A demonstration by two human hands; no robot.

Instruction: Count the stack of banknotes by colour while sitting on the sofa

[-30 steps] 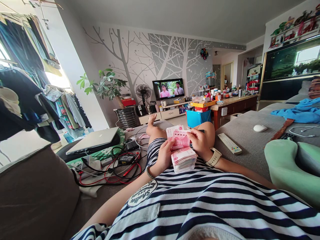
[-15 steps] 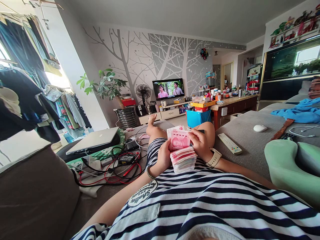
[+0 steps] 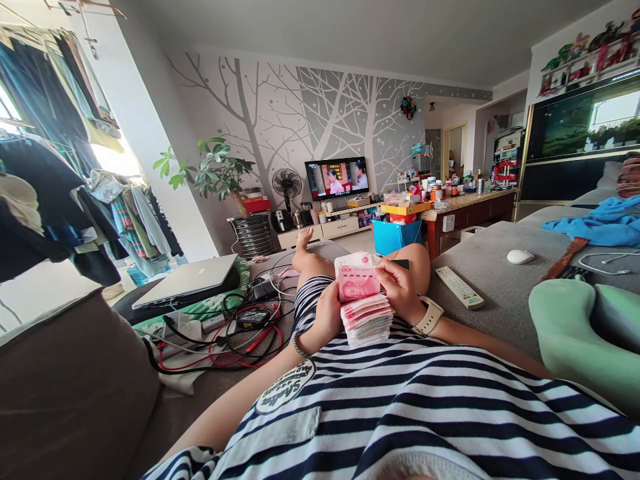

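Observation:
A thick wad of red 100 banknotes (image 3: 367, 319) is folded over between my hands, above my lap. My left hand (image 3: 329, 311) grips its left side, fingers wrapped behind and out of sight. At the upper right, my right hand (image 3: 399, 288) pinches the edge of a banknote (image 3: 358, 281) that stands upright with its printed face toward me. Behind that note, another pale one pokes up a little higher. A light watch band circles my right wrist, and a thin cord circles the left.
Left of my legs lie tangled cables (image 3: 250, 327) and a closed laptop (image 3: 187, 281). To the right on the grey couch are a remote control (image 3: 460, 287), a white mouse (image 3: 521, 257) and a green neck pillow (image 3: 570, 327). A television (image 3: 337, 178) stands ahead.
The upright banknote has shifted slightly left and straightened, showing more of its upper part. My right hand has moved slightly left with it. The television picture differs.

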